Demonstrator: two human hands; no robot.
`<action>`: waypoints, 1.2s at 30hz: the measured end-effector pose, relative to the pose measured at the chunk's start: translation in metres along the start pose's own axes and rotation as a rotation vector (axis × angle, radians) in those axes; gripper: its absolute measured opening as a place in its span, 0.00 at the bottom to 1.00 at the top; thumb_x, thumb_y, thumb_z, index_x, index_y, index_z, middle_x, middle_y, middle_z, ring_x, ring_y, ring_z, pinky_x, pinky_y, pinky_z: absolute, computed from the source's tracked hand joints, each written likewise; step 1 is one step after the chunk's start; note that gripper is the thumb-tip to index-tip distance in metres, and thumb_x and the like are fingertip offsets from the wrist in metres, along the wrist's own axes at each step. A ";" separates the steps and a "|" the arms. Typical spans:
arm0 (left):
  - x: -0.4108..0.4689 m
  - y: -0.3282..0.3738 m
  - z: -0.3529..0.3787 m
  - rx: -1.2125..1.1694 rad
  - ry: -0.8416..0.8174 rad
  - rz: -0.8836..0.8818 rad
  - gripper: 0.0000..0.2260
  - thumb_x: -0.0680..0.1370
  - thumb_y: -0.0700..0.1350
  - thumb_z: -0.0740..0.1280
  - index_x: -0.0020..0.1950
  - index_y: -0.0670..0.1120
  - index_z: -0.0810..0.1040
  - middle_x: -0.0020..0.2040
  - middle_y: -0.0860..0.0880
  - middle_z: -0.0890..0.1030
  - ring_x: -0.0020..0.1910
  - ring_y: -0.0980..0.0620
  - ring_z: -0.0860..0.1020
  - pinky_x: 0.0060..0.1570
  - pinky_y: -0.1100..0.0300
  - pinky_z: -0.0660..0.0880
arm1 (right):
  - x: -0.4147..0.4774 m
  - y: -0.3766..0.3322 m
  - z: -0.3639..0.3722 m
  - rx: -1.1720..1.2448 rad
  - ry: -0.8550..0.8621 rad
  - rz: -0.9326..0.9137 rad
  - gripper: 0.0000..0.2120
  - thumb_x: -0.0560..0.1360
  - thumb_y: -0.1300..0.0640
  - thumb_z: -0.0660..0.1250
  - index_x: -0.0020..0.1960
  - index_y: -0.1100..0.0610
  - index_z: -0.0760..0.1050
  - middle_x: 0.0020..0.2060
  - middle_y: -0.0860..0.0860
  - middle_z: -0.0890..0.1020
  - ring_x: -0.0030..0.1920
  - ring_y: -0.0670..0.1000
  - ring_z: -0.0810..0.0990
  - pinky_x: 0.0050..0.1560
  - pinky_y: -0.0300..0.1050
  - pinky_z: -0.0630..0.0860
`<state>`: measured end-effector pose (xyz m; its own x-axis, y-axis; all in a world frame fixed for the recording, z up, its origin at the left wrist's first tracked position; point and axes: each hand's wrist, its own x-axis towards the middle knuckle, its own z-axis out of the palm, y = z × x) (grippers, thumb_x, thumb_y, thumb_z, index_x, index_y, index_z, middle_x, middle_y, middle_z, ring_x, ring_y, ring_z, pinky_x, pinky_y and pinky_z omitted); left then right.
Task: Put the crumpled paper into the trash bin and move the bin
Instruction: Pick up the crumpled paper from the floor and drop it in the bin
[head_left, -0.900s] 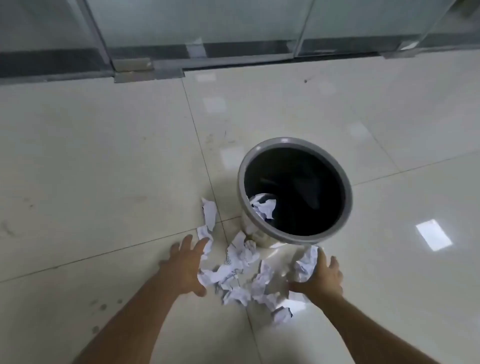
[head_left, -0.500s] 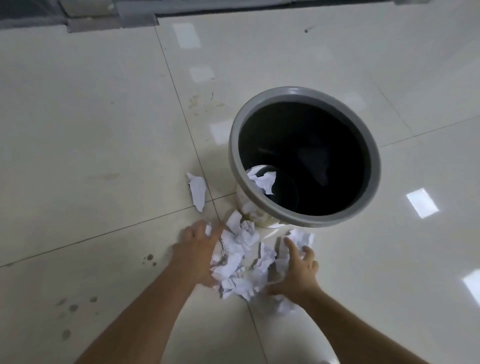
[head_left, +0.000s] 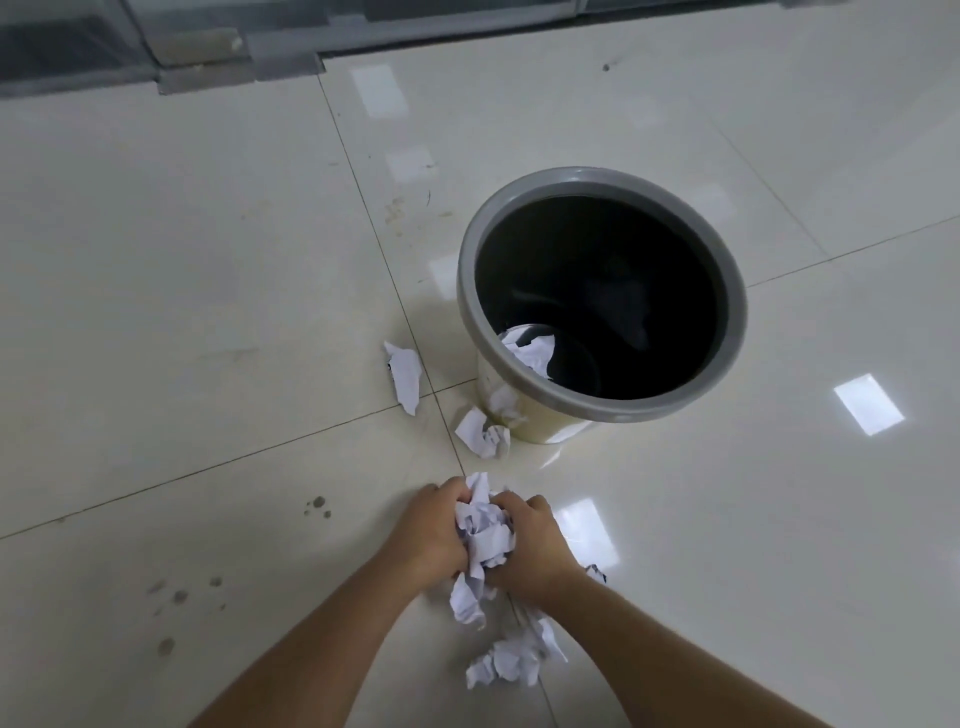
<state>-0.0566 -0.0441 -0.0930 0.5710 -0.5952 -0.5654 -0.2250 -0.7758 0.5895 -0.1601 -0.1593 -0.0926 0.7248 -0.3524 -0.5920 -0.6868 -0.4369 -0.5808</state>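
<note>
- Pulled together since half a second ago — left hand (head_left: 434, 530) and right hand (head_left: 530, 545), then spread at the sides of the pile, now pressed close with a bunch of crumpled paper (head_left: 483, 535) squeezed between them.
- Curled tight, both hands, fingers wrapped round the bunch; no gap seen between hands and paper.
- Left on the floor (head_left: 208, 312): one flat scrap (head_left: 404, 375) by the tile line, one ball (head_left: 483, 434) touching the foot of the trash bin (head_left: 727, 374), more bits (head_left: 511, 660) near the wrists.
- Already inside the bin: one white piece (head_left: 530, 351), low against the near wall.
- Very light and soft, probably — easy to squash, nothing to break. Loose, though, so bits could slip out from underneath; best squeezed from both sides, like now.
- Bin upright, just ahead of the hands, mouth wide open. Looks light and stiff; best held by the grey rim or hugged round the sides when moved.
</note>
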 end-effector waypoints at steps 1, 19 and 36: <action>-0.005 0.000 -0.008 -0.003 0.013 0.003 0.14 0.68 0.42 0.72 0.45 0.51 0.68 0.40 0.51 0.75 0.37 0.54 0.73 0.30 0.69 0.63 | -0.001 -0.007 0.000 0.009 -0.001 -0.022 0.29 0.60 0.53 0.78 0.59 0.49 0.72 0.52 0.53 0.73 0.39 0.42 0.70 0.36 0.23 0.67; -0.101 0.166 -0.279 0.036 0.498 0.260 0.16 0.66 0.39 0.77 0.44 0.52 0.73 0.42 0.48 0.78 0.37 0.50 0.76 0.30 0.60 0.73 | -0.049 -0.253 -0.194 -0.024 0.281 -0.623 0.32 0.63 0.53 0.79 0.63 0.53 0.70 0.55 0.54 0.76 0.49 0.51 0.73 0.45 0.41 0.70; 0.002 0.247 -0.166 0.006 0.452 0.280 0.14 0.65 0.42 0.74 0.43 0.55 0.73 0.42 0.56 0.78 0.44 0.48 0.80 0.46 0.47 0.81 | -0.018 -0.117 -0.270 -0.057 0.483 -0.380 0.35 0.60 0.57 0.79 0.65 0.53 0.71 0.51 0.44 0.72 0.61 0.56 0.68 0.54 0.43 0.67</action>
<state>0.0204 -0.2022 0.1467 0.7716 -0.6310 -0.0806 -0.4214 -0.6020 0.6782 -0.0781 -0.3247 0.1370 0.8700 -0.4925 -0.0216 -0.3811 -0.6442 -0.6631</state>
